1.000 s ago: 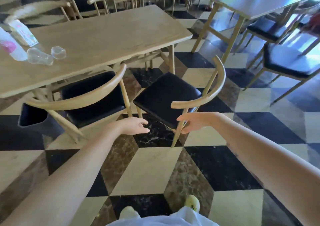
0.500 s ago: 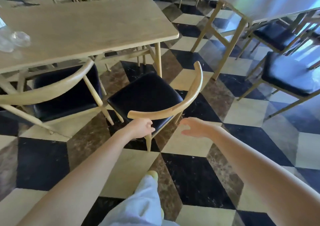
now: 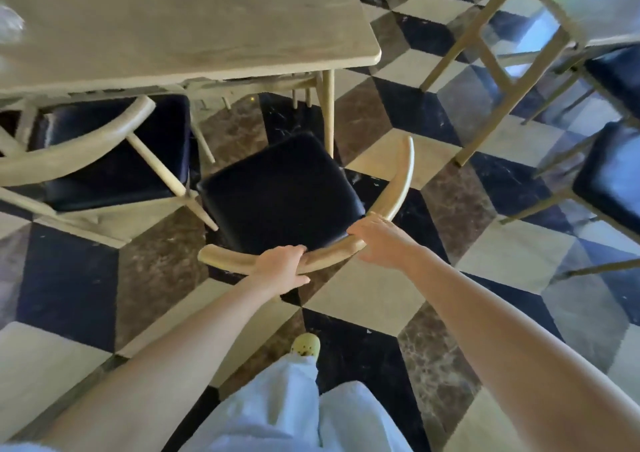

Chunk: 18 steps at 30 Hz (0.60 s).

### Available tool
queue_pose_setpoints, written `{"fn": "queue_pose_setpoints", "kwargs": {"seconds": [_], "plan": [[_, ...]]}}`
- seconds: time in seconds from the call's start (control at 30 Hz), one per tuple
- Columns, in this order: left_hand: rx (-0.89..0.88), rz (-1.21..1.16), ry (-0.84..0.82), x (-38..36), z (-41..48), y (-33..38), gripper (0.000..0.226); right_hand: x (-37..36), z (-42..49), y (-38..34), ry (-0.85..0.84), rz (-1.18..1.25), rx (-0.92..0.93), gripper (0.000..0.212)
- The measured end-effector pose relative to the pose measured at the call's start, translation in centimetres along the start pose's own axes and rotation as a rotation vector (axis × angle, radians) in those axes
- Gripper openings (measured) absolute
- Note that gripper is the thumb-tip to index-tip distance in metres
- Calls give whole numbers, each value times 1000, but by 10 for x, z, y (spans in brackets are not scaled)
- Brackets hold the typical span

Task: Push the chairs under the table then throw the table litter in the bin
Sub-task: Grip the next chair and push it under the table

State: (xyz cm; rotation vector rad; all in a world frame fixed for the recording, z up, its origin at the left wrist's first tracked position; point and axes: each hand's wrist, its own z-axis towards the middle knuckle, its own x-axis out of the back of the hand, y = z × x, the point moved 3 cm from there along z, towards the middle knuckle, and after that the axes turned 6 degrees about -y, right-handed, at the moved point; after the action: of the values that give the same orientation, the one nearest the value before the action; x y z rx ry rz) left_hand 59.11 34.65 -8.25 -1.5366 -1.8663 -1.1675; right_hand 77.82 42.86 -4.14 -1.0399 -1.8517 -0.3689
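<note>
A wooden chair (image 3: 280, 192) with a black seat stands out from the table's near right corner, turned at an angle. My left hand (image 3: 282, 268) grips its curved backrest (image 3: 398, 188) near the left end. On the bend of the same backrest lies my right hand (image 3: 379, 240), fingers curled over the rail. The pale wooden table (image 3: 194, 26) fills the upper left. A clear plastic piece of litter (image 3: 10, 27) shows blurred at the table's far left edge. To the left, a second chair (image 3: 114, 150) sits partly under the table.
Another table (image 3: 588, 5) with black-seated chairs (image 3: 613, 171) stands to the right, across a strip of chequered floor (image 3: 512, 251). My own legs and a yellow shoe (image 3: 304, 344) are directly behind the held chair.
I have stepped closer. Both hands, which hung open just short of the backrest, now rest on it. The view has tilted down, and most of the litter has slipped out of frame.
</note>
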Motion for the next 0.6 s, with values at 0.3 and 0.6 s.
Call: {"fn": "queue_pose_setpoints", "kwargs": {"seconds": [0.3,0.6], "plan": [[152,131,174,-10,8,5,42,-1,43,31,-12,-281,340,31],[269,116,125,-7,7,8,45,-9,57,45,5,-321,520,40]]}}
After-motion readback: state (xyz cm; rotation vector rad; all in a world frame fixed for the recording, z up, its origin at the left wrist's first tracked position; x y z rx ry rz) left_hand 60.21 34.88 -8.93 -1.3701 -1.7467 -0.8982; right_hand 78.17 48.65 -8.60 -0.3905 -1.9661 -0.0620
